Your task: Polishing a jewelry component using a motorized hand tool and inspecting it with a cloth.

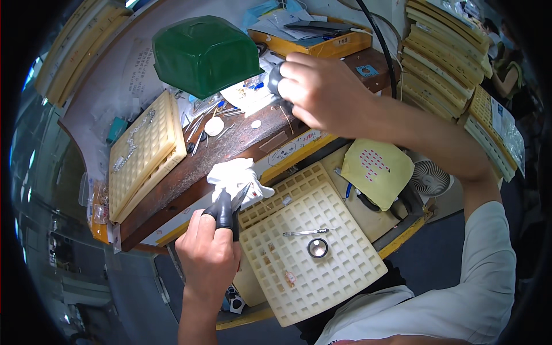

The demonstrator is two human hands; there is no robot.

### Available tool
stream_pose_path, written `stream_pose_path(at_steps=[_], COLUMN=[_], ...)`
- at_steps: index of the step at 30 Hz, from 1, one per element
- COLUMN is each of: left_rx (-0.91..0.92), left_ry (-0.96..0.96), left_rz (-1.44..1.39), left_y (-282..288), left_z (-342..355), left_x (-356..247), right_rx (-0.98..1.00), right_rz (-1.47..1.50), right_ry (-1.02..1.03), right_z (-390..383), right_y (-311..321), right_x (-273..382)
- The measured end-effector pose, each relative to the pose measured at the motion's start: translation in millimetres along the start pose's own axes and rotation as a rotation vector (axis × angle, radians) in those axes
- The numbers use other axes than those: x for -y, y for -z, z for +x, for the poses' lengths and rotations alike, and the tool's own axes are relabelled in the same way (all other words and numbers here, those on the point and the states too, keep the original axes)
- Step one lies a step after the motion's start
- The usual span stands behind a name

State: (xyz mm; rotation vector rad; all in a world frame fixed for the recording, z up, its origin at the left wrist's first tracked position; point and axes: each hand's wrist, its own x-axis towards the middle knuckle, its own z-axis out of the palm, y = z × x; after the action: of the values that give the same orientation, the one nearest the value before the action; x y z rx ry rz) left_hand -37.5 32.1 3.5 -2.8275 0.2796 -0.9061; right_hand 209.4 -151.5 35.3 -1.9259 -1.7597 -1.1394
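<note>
My left hand [210,247] is closed, with black covers on its fingertips. A slim grey metal tool [240,197] shows between those fingertips, its kind unclear. Just beyond it, a crumpled white cloth [234,175] lies over the front edge of the wooden bench [224,152]. My right hand [328,95] is raised over the bench, its fingers curled together. Dark covers sit at its fingertips, and whatever they pinch is hidden. Near it lies white paper [247,98] with small bits on top. Below my hands, a cream grid tray [322,287] carries a round loupe [317,248] and a thin metal handpiece [309,232].
A green hood [207,54] stands at the back of the bench. Thin tools and a white disc [214,126] lie beside it. Grid trays [141,155] lean at left; more trays [440,63] are stacked at right. A yellow pouch [376,172] and small fan [431,177] sit right.
</note>
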Motion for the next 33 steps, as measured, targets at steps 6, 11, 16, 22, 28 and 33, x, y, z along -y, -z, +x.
stream_pose_path(at_steps=[6, 11, 16, 22, 28, 33], left_rx=[-0.011, 0.006, 0.009, -0.004, 0.010, -0.004], left_ry=[-0.016, -0.038, -0.068, -0.063, -0.061, -0.074], left_rz=[-0.018, -0.026, -0.045, -0.055, -0.053, -0.074], left_y=[0, 2, 2, 3, 3, 1], left_z=[1, 2, 5, 6, 6, 5], left_x=[2, 5, 7, 8, 8, 9], right_rx=[-0.344, -0.533, -0.419, -0.378, -0.385, -0.387], right_rz=[0.284, 1.001, 1.735, 1.858, 1.865, 1.931], right_ry=[0.239, -0.226, -0.791, -0.799, -0.777, -0.758], right_z=[-21, -44, -35, -41, -38, -39], right_y=[12, -3, -11, -30, -37, -44], right_x=[31, 68, 96, 104, 108, 106])
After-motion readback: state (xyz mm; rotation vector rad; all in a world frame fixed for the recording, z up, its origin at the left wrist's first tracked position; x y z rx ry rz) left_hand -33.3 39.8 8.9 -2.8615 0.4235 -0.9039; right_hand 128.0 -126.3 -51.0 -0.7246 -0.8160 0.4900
